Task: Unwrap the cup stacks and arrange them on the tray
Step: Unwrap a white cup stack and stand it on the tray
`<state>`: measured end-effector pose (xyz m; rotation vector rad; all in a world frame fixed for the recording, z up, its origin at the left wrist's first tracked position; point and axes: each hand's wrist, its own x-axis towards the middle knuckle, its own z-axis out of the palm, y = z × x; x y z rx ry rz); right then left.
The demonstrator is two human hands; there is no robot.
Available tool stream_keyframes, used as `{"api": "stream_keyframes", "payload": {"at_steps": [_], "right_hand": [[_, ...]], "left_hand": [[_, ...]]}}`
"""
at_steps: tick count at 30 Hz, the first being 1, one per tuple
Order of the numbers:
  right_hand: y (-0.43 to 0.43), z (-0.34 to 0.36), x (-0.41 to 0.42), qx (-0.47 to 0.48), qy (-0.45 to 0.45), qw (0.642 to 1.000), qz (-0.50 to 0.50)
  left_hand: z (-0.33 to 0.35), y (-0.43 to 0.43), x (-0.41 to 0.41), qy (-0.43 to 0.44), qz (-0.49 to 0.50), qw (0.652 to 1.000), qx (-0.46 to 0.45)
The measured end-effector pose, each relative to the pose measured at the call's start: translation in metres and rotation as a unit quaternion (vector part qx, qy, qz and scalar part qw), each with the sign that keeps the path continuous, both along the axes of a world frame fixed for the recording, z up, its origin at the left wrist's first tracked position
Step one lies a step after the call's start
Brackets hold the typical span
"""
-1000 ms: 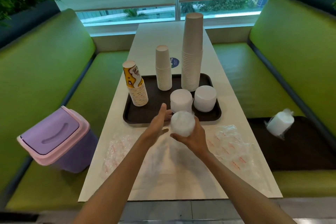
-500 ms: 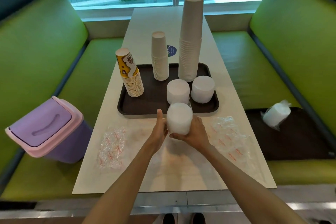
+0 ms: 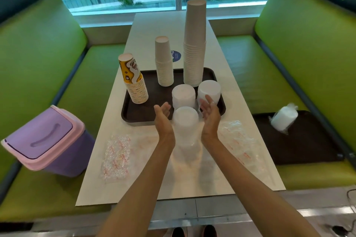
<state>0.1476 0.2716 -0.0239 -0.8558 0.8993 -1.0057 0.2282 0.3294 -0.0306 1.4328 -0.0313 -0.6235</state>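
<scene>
Cup stack (image 3: 185, 121) stands upright, long axis vertical. I see it between left hand (image 3: 162, 114) and right hand (image 3: 210, 112), fingers straight.

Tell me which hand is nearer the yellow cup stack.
Left. The left hand is just right of the yellow cup stack; the right hand lies farther right, beyond the white stack.

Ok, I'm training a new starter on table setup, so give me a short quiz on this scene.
1. True or false: a wrapped stack rests on the dark tray on the right bench.
2. The tallest stack stands in which part of the brown tray? A far right, B near left, C far left.
3. Fill in: the bin on the left bench has a ____ lid.
Key: 1 true; 2 A; 3 purple.
</scene>
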Motion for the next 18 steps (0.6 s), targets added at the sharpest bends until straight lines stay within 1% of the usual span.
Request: {"api": "stream_keyframes", "payload": {"at_steps": [2, 6, 12, 18], "right_hand": [[0.004, 0.003, 0.009, 0.038, -0.021, 0.999, -0.016], [0.009, -0.007, 0.024, 0.091, -0.019, 0.995, -0.037], [0.016, -0.027, 0.03, 0.093, 0.01, 0.995, -0.036], [0.02, -0.053, 0.032, 0.077, 0.04, 0.995, -0.04]], "left_hand": [[0.007, -0.006, -0.006, 0.017, 0.008, 1.0, -0.017], [0.004, -0.014, -0.012, 0.051, 0.014, 0.998, -0.029], [-0.009, -0.018, -0.023, 0.093, 0.028, 0.994, -0.043], [-0.032, -0.016, -0.028, 0.076, 0.042, 0.996, -0.018]]}}
